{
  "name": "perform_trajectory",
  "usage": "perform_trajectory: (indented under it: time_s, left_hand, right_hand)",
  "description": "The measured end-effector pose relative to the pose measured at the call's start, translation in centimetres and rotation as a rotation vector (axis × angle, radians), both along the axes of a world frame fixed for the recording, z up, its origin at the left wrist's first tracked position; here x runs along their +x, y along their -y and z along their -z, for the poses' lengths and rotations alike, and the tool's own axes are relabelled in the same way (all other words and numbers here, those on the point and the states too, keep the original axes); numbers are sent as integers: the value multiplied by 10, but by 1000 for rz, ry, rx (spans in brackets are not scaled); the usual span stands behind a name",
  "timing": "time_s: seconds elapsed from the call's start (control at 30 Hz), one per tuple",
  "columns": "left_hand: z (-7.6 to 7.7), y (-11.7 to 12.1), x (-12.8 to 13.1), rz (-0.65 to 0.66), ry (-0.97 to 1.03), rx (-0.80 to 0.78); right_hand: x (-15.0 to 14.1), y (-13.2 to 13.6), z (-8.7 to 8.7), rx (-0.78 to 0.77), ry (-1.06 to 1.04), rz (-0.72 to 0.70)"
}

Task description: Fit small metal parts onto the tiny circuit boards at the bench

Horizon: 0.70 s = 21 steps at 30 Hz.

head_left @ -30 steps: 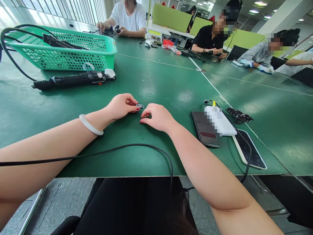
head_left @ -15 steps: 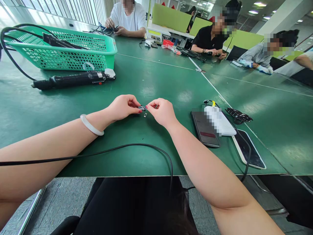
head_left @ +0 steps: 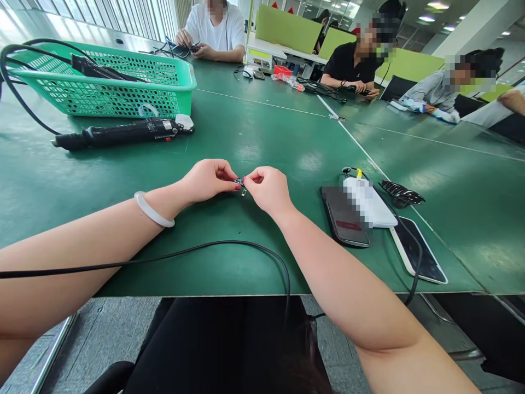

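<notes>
Between thumb and fingers, my left hand (head_left: 210,179) pinches a small dark circuit board (head_left: 238,182) with light markings, just above the green table (head_left: 262,131). My right hand (head_left: 268,189) is closed in a pinch at the board's right end, its fingertips touching or very near it. Whatever lies between those right fingertips is too small to make out. A tiny pale rectangular piece (head_left: 244,192) with a dark outline lies on the table just below the board.
A green basket (head_left: 186,82) with cables stands back left, a black electric screwdriver (head_left: 123,134) before it. Phones (head_left: 346,216) and a white power bank (head_left: 369,202) lie right. A black cable (head_left: 184,251) crosses in front of me. Several people sit across the table.
My right hand has risen from the table to the board in my left hand. The tiny pale piece on the table has come into view. My left hand has shifted slightly right.
</notes>
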<state>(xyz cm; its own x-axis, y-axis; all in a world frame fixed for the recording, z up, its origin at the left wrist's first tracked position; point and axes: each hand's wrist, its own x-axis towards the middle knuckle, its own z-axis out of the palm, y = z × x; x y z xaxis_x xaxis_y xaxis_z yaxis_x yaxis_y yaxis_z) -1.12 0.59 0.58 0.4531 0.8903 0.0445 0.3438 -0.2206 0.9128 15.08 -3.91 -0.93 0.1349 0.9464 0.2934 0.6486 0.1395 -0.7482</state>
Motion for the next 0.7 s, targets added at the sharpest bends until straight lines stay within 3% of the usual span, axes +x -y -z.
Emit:
perform_trajectory:
  time_s: [0.37,0.53,0.7]
  left_hand:
    - [0,-1,-1,-1,-29,5]
    - [1,-3,-1,-96,22,-70]
    - [1,-6,-1,-158,212,-243]
  right_hand:
    - [10,-1,-7,-94,-106,-2]
    - [14,-1,-5,-184,74,-46]
    - [11,0,-1,-214,233,-94]
